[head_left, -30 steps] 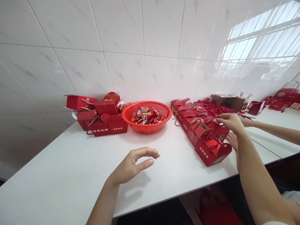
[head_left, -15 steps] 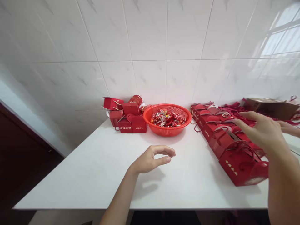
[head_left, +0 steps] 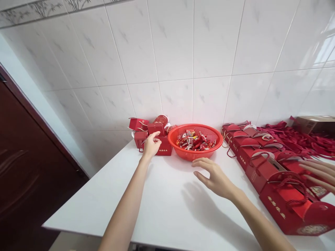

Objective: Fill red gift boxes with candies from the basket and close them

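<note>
My left hand (head_left: 151, 145) reaches to the group of red gift boxes (head_left: 164, 146) at the back left of the white table. Its fingers are bent in front of the boxes; whether they touch one is not clear. My right hand (head_left: 213, 176) hovers over the table just in front of a red plastic basket (head_left: 180, 151), thumb and fingers apart, holding nothing. Wrapped candies (head_left: 195, 141) lie inside the basket.
Red boxes with rope handles (head_left: 274, 205) stand in rows at the right. Behind them are dark red ribbons (head_left: 300, 139) and a cardboard box (head_left: 318, 125). Another person's hand (head_left: 320, 172) is at the right edge. Tiled wall (head_left: 172, 101) behind.
My left hand has moved forward and left to the boxes. My right hand has come left from above the boxed rows to in front of the basket. The view has shifted left.
</note>
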`<action>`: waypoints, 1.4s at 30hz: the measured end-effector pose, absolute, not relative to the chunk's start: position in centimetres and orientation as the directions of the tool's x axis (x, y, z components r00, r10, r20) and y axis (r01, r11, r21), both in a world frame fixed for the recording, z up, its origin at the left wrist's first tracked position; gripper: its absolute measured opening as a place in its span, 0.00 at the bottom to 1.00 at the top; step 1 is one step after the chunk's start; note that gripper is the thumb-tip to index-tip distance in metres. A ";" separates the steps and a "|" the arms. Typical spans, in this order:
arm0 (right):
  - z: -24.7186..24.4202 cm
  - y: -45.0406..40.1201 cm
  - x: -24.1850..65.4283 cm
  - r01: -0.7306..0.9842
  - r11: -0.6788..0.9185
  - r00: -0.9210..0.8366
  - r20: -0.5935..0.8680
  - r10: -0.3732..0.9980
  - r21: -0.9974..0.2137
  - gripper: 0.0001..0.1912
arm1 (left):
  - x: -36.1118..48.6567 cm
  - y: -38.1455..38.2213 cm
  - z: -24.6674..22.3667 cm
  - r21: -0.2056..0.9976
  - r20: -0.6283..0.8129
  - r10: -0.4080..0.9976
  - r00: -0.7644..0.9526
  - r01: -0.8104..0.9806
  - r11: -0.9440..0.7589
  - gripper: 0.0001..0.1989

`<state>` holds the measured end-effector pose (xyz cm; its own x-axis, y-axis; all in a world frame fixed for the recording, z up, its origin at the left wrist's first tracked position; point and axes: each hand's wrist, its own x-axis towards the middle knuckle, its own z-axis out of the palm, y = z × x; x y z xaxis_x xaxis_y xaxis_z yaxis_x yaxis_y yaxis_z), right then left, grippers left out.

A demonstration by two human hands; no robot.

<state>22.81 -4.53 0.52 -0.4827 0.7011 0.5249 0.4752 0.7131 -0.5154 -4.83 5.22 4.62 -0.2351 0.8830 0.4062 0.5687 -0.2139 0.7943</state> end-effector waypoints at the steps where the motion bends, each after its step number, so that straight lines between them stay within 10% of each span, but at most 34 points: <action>1: 0.1 -4.4 22.7 0.468 0.704 -0.484 0.512 0.710 -0.534 0.09 | -5.0 5.8 4.4 0.765 0.397 0.890 -0.226 0.618 -0.184 0.27; 8: -1.2 -4.0 23.2 0.443 0.666 -0.448 0.496 0.744 -0.600 0.09 | -4.8 6.0 4.1 0.648 0.424 0.882 -0.205 0.749 -0.138 0.07; 15: -0.7 -4.1 23.0 0.392 0.659 -0.360 0.552 0.752 -0.642 0.09 | -4.7 1.0 5.3 0.791 0.499 0.823 -0.271 0.530 -0.305 0.12; 26: 0.4 -4.8 22.7 0.214 0.582 -0.230 0.538 0.811 -0.785 0.18 | -1.1 -3.5 6.5 0.843 0.470 0.810 0.351 0.092 -0.530 0.08; 42: 0.2 -4.5 24.0 0.321 0.509 -0.366 0.391 0.845 -0.799 0.15 | -0.6 -4.0 4.0 0.772 -0.046 0.870 0.491 0.570 -0.280 0.15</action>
